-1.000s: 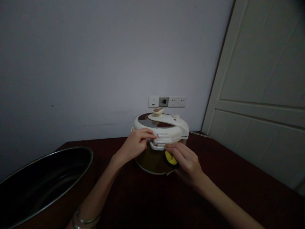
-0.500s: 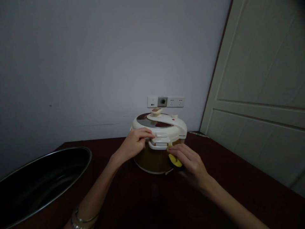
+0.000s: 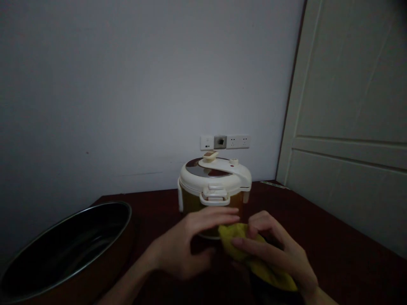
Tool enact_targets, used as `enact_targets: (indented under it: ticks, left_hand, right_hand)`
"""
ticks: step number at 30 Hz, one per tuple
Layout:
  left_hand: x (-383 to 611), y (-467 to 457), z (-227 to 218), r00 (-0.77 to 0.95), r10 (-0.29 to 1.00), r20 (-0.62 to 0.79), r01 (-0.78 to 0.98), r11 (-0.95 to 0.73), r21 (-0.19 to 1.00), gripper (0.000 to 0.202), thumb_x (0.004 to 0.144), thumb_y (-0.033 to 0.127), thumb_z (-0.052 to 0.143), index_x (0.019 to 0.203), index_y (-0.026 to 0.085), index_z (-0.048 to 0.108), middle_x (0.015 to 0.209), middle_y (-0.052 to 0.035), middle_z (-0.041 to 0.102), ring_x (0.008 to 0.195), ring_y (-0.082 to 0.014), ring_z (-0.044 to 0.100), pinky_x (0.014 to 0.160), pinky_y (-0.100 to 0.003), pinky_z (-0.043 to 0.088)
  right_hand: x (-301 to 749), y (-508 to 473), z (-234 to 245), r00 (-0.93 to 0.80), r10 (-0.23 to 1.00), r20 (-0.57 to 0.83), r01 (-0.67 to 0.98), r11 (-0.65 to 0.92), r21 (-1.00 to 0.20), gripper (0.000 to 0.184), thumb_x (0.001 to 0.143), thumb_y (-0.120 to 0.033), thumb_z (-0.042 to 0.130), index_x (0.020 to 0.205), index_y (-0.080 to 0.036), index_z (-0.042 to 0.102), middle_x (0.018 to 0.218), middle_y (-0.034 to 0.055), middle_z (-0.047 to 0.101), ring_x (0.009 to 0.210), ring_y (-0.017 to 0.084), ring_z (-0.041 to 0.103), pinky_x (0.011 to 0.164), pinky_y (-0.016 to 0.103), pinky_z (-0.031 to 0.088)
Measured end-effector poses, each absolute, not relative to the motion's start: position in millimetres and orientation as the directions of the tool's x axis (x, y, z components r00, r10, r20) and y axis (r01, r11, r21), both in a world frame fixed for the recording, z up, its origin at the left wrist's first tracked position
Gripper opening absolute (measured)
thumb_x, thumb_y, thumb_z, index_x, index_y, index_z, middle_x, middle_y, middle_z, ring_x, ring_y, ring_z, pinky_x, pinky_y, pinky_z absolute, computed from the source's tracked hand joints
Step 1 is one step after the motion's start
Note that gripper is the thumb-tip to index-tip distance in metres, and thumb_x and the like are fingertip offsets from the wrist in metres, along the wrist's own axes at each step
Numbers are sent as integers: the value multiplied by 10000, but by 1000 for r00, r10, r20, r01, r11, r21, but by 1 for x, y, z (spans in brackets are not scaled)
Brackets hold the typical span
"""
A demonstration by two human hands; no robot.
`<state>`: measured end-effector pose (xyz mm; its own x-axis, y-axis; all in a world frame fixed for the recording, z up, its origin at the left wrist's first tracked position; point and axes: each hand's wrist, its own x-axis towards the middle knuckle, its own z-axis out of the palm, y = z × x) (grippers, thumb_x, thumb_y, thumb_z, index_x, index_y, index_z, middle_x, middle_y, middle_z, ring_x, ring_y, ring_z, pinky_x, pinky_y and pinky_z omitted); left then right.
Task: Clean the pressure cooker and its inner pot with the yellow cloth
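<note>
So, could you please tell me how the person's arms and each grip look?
The left grip and right grip are ungloved human hands with slender fingers. No sleeve covers the visible part of the left forearm or right wrist. Blur hides finer detail.

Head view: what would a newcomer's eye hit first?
Probably the yellow cloth in the right hand, low and right of centre. Next, the white-lidded cooker beyond the hands, below the wall sockets. Then the large dark open vessel at lower left, its rim catching light.
</note>
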<state>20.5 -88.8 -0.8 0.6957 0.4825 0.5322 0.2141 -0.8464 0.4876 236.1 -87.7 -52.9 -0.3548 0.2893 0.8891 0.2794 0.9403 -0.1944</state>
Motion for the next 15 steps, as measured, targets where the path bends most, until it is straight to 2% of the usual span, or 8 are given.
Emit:
enact_targets:
  ticks: [2,5,7,10,13,15]
  left_hand:
    - [26,-96,-17,696,452,558,110,-835,539,698,664,94,656,1325,224,471,1311,-107,547,1204,-259,507,1003,-411,416]
    - [29,-98,-46,520,542,660,60,-794,605,590,632,197,777,1185,240,574,1146,-89,642,1039,-227,610,894,-329,484]
    - [27,-97,-66,427,608,669,118,-771,626,558,601,208,808,1117,236,596,1061,-72,664,954,-204,632,824,-285,495]
    - [21,-96,-89,311,678,666,197,-732,653,490,576,247,819,1015,200,606,934,-56,665,813,-172,627,712,-250,488]
    - [12,-96,-97,221,747,627,299,-664,686,234,634,232,748,789,169,585,742,-13,617,661,-125,567,612,-222,448]
    - [3,-96,-93,205,786,583,389,-613,688,164,656,215,694,707,164,547,675,3,568,614,-113,526,572,-217,425]
  right_hand:
    - [232,-87,-57,-363,252,897,137,967,-216,446,781,-106,635,1190,-263,553,899,44,541,834,163,576,697,257,525]
    - [217,-81,-74,-330,249,911,-34,961,-275,328,858,-163,535,1179,-233,525,912,68,552,846,177,573,701,277,513]
    - [204,-76,-87,-281,301,911,-93,937,-338,229,851,-200,556,1075,-237,538,878,55,544,799,163,570,663,254,500]
    - [186,-68,-101,-233,414,880,-158,877,-455,181,822,-262,602,985,-243,525,848,37,528,752,148,563,636,232,483]
    - [180,-61,-107,-297,436,849,-255,821,-511,265,810,-402,600,1006,-240,529,867,43,528,777,160,562,654,245,485]
    - [183,-55,-112,-350,468,812,-271,779,-566,346,812,-461,576,1067,-233,527,947,72,549,878,191,571,729,275,493]
